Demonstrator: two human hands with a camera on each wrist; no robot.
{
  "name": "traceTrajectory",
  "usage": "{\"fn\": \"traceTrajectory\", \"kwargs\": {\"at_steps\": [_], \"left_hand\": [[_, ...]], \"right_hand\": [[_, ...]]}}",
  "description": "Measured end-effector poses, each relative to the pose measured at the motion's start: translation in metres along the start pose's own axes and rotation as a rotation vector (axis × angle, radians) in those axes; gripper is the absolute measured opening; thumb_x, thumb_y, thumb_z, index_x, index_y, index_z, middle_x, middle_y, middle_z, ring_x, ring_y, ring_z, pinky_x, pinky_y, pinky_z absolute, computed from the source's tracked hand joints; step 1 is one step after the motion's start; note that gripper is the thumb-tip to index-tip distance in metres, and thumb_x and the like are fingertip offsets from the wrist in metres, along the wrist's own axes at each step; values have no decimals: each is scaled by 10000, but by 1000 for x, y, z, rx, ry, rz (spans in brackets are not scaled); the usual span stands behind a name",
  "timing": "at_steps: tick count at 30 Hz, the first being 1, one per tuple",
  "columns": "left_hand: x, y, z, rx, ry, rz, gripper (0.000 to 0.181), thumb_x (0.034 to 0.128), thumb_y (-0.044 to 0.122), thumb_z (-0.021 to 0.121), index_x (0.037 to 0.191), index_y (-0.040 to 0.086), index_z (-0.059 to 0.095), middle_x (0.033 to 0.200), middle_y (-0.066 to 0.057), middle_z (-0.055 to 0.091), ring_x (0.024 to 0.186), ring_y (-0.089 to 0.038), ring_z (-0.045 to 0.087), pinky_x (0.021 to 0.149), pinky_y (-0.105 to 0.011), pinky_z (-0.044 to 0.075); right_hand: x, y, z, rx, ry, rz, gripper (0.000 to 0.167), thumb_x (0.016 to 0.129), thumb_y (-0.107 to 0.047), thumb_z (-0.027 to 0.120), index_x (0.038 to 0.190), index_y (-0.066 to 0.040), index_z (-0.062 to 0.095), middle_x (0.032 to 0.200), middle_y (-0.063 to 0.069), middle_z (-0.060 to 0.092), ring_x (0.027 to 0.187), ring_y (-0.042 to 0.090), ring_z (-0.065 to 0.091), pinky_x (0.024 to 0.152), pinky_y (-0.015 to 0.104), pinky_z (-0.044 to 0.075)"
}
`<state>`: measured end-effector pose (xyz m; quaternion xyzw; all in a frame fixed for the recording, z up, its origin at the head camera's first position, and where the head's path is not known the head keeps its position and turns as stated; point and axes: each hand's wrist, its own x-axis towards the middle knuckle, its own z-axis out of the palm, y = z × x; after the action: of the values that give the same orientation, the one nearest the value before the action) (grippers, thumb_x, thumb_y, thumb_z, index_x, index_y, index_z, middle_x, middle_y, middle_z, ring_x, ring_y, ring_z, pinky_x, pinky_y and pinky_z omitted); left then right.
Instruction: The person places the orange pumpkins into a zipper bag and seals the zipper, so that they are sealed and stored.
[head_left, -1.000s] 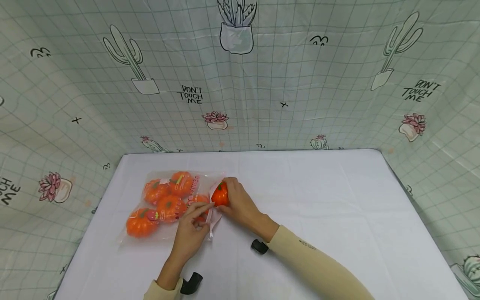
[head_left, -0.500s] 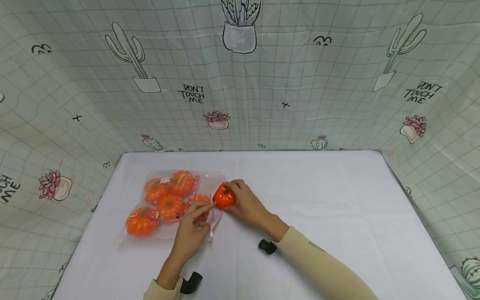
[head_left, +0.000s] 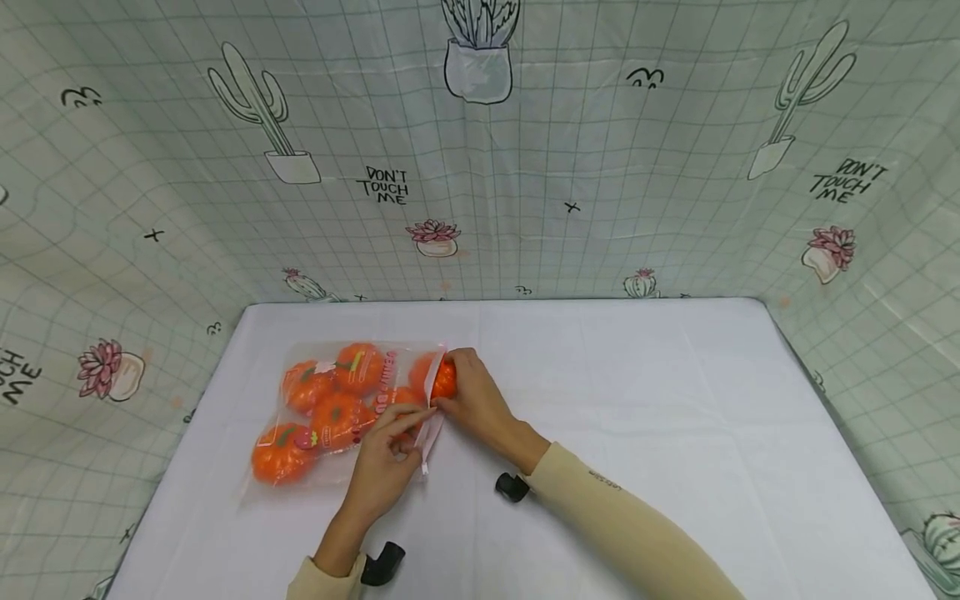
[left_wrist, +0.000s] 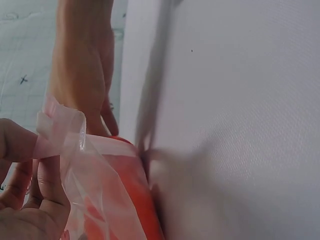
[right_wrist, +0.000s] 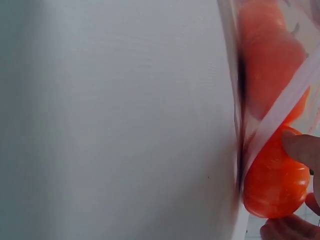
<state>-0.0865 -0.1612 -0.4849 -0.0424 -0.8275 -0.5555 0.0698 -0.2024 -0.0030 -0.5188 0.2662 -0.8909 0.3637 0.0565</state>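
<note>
A clear plastic bag (head_left: 330,479) with pink print lies at the left of the table, several orange pumpkins (head_left: 281,454) inside. My left hand (head_left: 382,467) pinches the bag's edge near its mouth; the left wrist view shows the film (left_wrist: 82,150) between thumb and fingers of that hand (left_wrist: 35,195). My right hand (head_left: 480,404) grips a red-orange pumpkin (head_left: 444,379) that sits partly within the mouth. In the right wrist view the bag's pale rim (right_wrist: 280,107) crosses over this pumpkin (right_wrist: 275,180), and the thumb of my right hand (right_wrist: 302,200) rests on it.
A white cloth covers the table (head_left: 637,400). Behind and beside it hangs a pale green grid curtain (head_left: 525,150) with cactus drawings. Black wrist-camera mounts (head_left: 382,564) sit by both wrists.
The right hand first drew the held pumpkin rightward, then moved it back left, partly under the bag's rim. Another pumpkin now shows just inside the mouth. My left hand has barely moved.
</note>
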Motion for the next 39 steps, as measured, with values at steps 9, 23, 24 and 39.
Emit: {"fn": "traceTrajectory", "kwargs": {"at_steps": [9,23,24,39], "left_hand": [[-1,2,0,22,10,6,490,856,-208,650,1270,27,766,1209,-55,646,932,-209,547,744,-190,526],[0,-1,-5,-49,-106,99,493,838,-214,581,1268,-36,743,1227,-88,638,976,-213,554,719,-194,495],[1,-1,-6,-50,-112,105,485,841,-207,581,1268,-41,742,1221,-90,635,960,-215,551,710,-188,485],[-2,-7,-11,-156,-246,186,451,844,-223,577,1237,-70,738,1287,-195,636,950,-148,551,706,-178,465]], "right_hand": [[-13,5,-13,-34,-44,0,686,836,-126,903,1392,42,538,1317,231,616,1209,356,631,1078,443,530],[-8,-3,-2,-78,-23,120,661,840,-188,910,1371,36,587,1193,179,704,1056,308,656,880,428,611],[-7,-5,-1,-78,-26,124,651,845,-183,904,1372,38,593,1198,180,708,1059,309,657,882,428,612],[-8,3,-2,29,-148,-112,567,883,-98,846,1388,35,624,1290,155,702,1142,324,619,1023,429,532]]}}
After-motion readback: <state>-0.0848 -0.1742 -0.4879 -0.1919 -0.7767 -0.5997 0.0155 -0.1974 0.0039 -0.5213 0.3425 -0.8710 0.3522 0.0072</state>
